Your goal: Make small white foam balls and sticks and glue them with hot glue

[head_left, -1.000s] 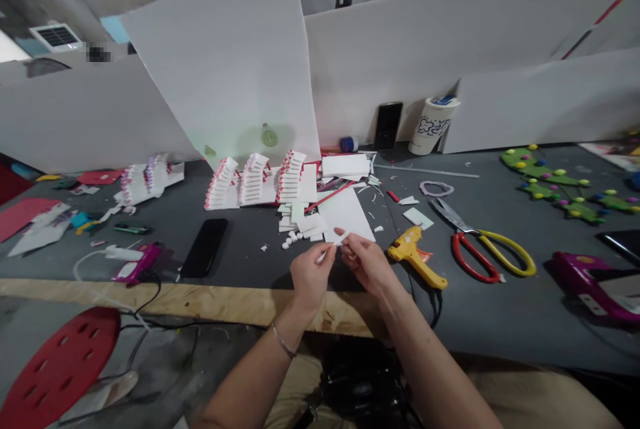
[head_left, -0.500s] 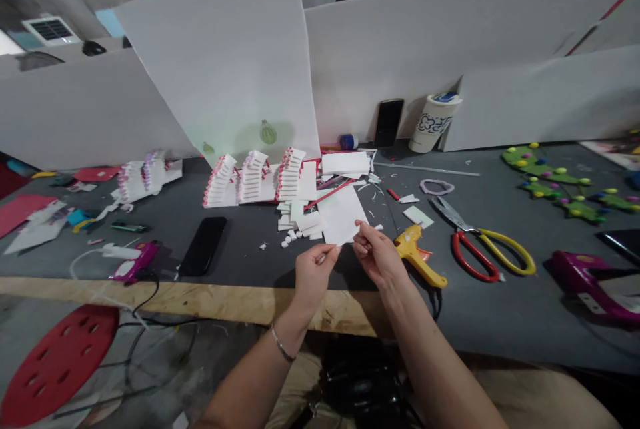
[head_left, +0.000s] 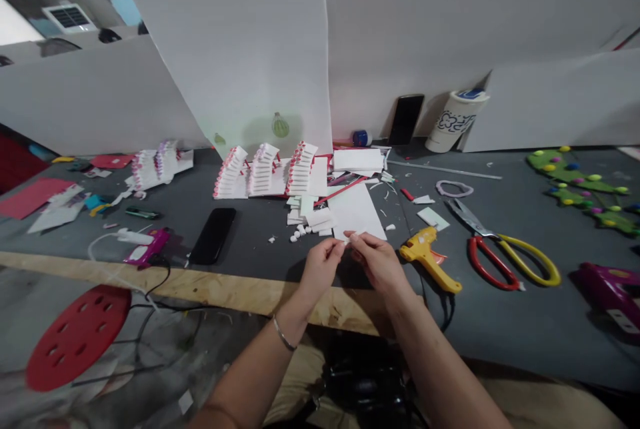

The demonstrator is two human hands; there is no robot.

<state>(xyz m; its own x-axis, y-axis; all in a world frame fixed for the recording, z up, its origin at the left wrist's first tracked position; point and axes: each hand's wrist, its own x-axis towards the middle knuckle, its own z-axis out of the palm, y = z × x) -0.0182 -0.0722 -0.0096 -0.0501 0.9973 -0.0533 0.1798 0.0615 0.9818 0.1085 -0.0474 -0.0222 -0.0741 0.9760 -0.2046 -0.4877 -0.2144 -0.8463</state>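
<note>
My left hand and my right hand meet over the table's front, their fingertips almost touching. Both pinch a small white piece, mostly covered by the fingers; its exact kind is too small to make out. Just beyond them lies a white sheet. Left of it are stacked white cut pieces and several small white rolls. A yellow glue gun rests beside my right hand.
Scissors with red and yellow handles lie on the right. A black phone is at the left. Fan-shaped white pieces with red tips stand before a white board. A white cup stands at the back.
My hands have drawn closer together, and the right fingers have closed in toward the left fingertips. The whole view has shifted, so the table things appear farther right.
</note>
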